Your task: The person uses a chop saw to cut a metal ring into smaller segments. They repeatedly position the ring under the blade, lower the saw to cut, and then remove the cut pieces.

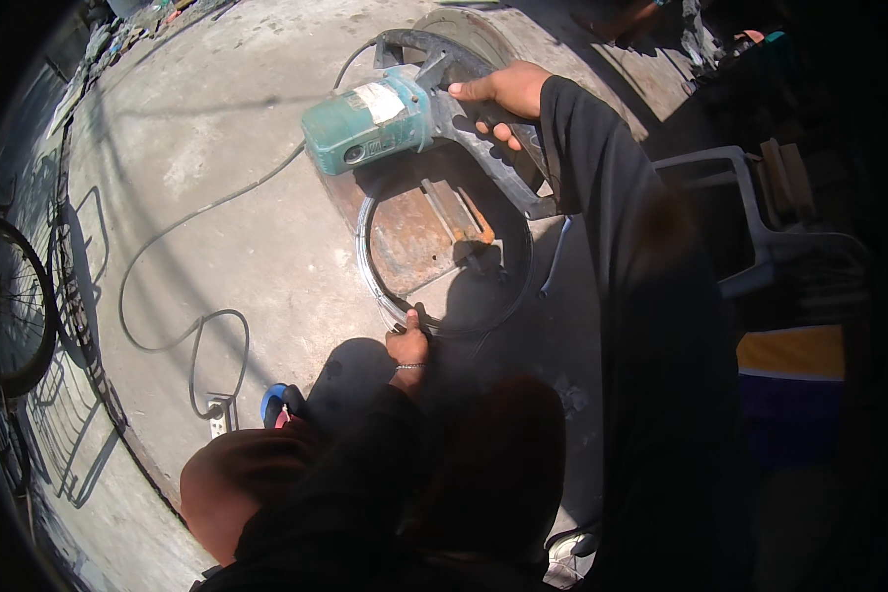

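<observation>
A chop saw with a teal motor and dark guard stands on the concrete in front of me. My right hand is wrapped round its handle, thumb on top and some fingers showing below. Near the saw's rusty base plate, my left hand pinches the near edge of a large ring of coiled metal wire. The ring's left side shines silver, while its right side lies in shadow. Inside the ring's outline shows the saw's clamp. Whether the wire touches the blade is hidden.
A grey power cord loops left of the saw to a white socket strip. A bicycle wheel stands far left. At right are a grey plastic chair and a yellow and purple item. A thin rod lies beside the saw.
</observation>
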Demonstrator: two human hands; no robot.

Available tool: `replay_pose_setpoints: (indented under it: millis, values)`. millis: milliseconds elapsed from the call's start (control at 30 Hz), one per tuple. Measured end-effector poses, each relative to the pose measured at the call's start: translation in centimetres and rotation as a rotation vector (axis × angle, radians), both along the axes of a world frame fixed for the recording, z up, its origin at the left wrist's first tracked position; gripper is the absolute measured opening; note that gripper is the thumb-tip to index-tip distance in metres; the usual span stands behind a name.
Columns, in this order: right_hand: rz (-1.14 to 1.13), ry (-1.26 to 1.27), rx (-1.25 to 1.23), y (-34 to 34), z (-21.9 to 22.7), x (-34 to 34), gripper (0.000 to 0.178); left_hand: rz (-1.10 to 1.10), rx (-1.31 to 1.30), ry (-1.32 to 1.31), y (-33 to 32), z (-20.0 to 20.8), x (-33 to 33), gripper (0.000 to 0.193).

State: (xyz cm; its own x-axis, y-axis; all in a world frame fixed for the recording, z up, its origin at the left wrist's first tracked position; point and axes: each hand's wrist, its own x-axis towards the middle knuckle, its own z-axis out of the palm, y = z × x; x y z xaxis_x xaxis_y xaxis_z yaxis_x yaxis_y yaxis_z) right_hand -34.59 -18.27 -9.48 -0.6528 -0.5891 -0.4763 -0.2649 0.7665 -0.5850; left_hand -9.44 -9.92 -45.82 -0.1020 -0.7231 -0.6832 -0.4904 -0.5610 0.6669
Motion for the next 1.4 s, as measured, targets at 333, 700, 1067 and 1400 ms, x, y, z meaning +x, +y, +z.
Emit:
replay_pose_setpoints:
  millis: [333,700,1067,1400]
  values:
    - [-0.022,0.012,-0.01,0.1,-0.5,-0.3,0.046,0.117,0.254,0.219,0.7,4.7,-0.8,0.055]
    - [0.011,0.266,0.088,-0.1,0.7,0.8,0.073,0.152,0.356,0.463,0.1,2.2,0.7,0.033]
    - [0.154,0.59,0.246,-3.8,2.6,1.1,0.068,0.132,0.428,0.575,0.0,-2.2,1.1,0.031]
    - [0.304,0.742,0.317,-1.0,3.1,1.0,0.072,0.17,0.454,0.64,-1.0,-10.4,0.2,0.029]
